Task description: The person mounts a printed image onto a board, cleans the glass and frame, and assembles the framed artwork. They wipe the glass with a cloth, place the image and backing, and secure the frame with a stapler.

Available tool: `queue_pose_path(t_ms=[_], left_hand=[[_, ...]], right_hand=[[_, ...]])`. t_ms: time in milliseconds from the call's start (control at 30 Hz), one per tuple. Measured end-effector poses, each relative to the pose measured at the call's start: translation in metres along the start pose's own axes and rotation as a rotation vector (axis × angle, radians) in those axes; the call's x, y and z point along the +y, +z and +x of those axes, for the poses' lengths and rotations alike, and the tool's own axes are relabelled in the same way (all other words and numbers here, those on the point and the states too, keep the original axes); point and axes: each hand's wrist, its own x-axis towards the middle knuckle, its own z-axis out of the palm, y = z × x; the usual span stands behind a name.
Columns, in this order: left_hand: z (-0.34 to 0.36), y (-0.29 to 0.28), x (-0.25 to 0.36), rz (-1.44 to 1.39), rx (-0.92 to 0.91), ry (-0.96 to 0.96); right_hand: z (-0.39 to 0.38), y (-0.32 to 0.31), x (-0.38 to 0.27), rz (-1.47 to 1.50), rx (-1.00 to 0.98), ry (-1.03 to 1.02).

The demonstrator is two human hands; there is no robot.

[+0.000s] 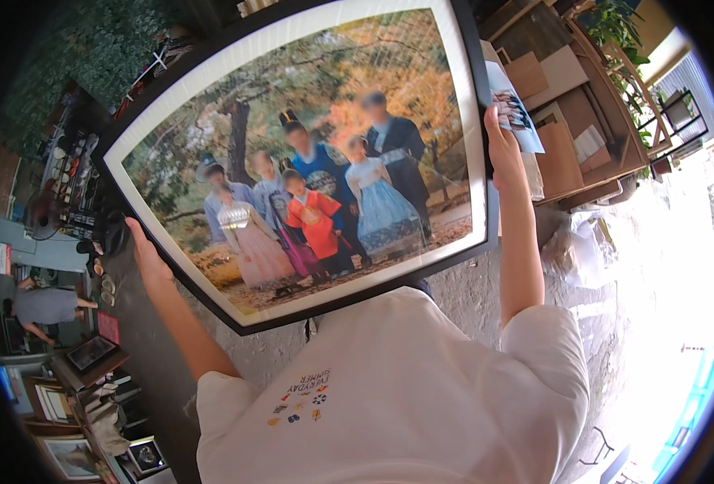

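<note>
A large framed photograph (292, 161) is up in front of my chest, tilted so that its lower left corner points down. It has a black frame, a white mat and a group of people in colourful traditional clothes before autumn trees. My left hand (149, 252) is closed on the frame's left edge, thumb showing at the side. On the right edge, my right hand (505, 149) grips the frame, with its other fingers hidden behind. A smaller photo print (526, 133) shows just beyond the frame, near my right hand; whether it touches the hand I cannot tell.
At the upper right stands a wooden rack (591, 121) with boards and cardboard pieces. Below it a plastic bag (582, 250) lies on the concrete floor (474, 286). Far left, another person (46, 306) stands near a fan (44, 214). Framed pictures (74, 456) stand at the lower left.
</note>
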Motion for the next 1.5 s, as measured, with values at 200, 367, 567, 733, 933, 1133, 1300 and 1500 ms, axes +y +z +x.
queue_pose_path(t_ms=[200, 367, 567, 733, 933, 1133, 1300, 1500], left_hand=[[0.012, 0.012, 0.013, 0.096, 0.001, 0.02], [0.024, 0.004, 0.021, 0.128, -0.05, -0.01], [0.02, 0.02, 0.022, 0.076, -0.125, 0.052], [0.015, 0.029, 0.027, 0.099, -0.187, 0.025], [0.009, 0.039, 0.027, 0.096, -0.176, 0.065], [-0.015, 0.047, 0.056, 0.155, -0.132, 0.068], [-0.032, 0.039, 0.07, 0.166, -0.168, 0.111], [-0.058, 0.034, 0.081, 0.095, -0.142, 0.136]], right_hand=[[-0.018, 0.004, -0.022, -0.061, 0.065, 0.076], [-0.005, -0.007, -0.003, -0.1, 0.058, 0.088], [0.008, -0.019, 0.025, 0.054, 0.093, 0.031], [0.006, -0.018, 0.029, 0.043, 0.072, 0.086], [0.014, -0.011, 0.045, 0.126, 0.089, 0.109], [0.03, -0.028, 0.063, 0.206, -0.01, 0.149], [0.034, -0.027, 0.062, 0.178, 0.011, 0.135], [0.041, -0.012, 0.051, 0.177, 0.048, 0.133]])
